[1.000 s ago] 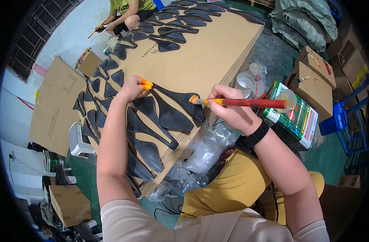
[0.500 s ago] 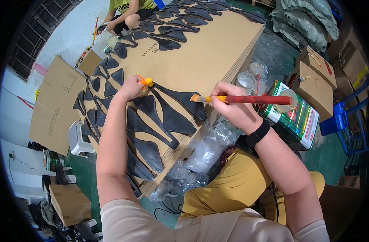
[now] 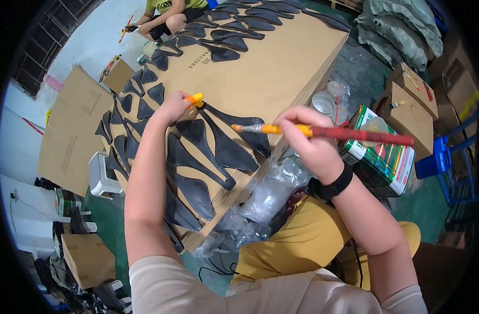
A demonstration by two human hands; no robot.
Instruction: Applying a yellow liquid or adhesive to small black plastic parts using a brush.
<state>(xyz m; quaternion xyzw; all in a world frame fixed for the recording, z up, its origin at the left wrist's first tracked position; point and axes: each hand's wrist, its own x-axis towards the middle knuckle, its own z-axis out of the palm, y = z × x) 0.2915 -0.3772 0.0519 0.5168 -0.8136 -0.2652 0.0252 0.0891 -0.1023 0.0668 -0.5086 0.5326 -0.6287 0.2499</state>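
My right hand point(image 3: 314, 140) is closed round a paintbrush point(image 3: 354, 135) with a red and yellow handle. Its amber-coated bristles point left, over a black shoe sole point(image 3: 256, 140) at the near right edge of the cardboard stack; whether they touch it, I cannot tell. At the sole's narrow far end, my left hand point(image 3: 175, 109) has its fingers closed, seemingly pinching the tip. Orange-yellow covers point(image 3: 196, 98) sit on its fingertips. Beside it, more black soles point(image 3: 230, 152) lie in rows, their wide ends toward me.
The cardboard stack point(image 3: 281, 68) carries several more soles along its far and left edges. To the right stand a green tin point(image 3: 388, 157), clear plastic cups point(image 3: 323, 103) and a blue chair point(image 3: 438, 157). Plastic wrap point(image 3: 265, 201) hangs near my knees. Another person point(image 3: 176, 18) sits far left holding a brush.
The brush has moved left along the sole, from its wide end toward its middle, and its handle now tilts down to the right. My left hand stays at the narrow tip.
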